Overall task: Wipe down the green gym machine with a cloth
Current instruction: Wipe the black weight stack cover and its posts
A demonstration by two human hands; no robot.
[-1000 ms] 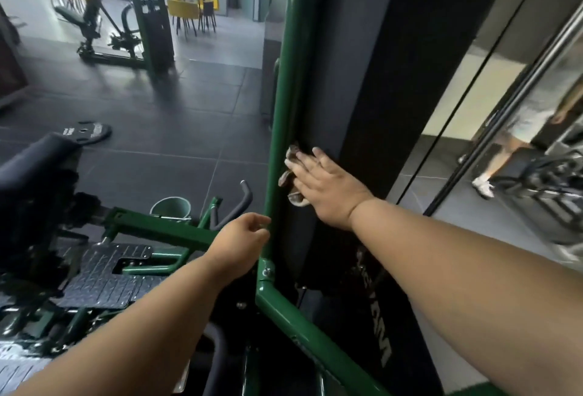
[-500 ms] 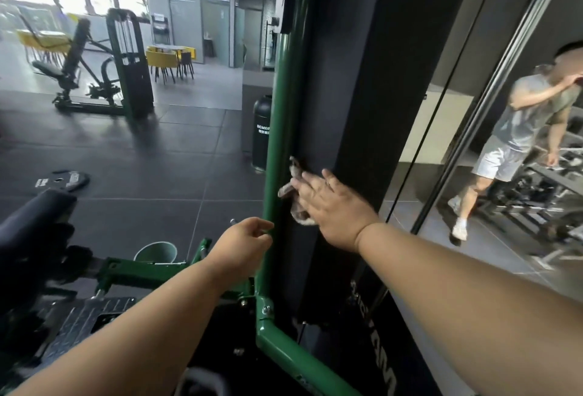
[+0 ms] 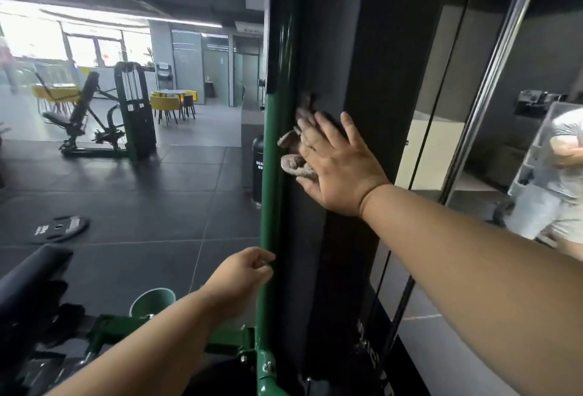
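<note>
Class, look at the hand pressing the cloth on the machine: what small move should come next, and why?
Probably slide the right hand and cloth further up the black panel. The flat fingers press the cloth mid-height beside the green post, and much panel lies above. The left hand is by the post.

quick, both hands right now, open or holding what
left hand: fingers loosely curled beside the green post, holding nothing.
right hand: open, flat fingers pressing the cloth against the black panel.
</note>
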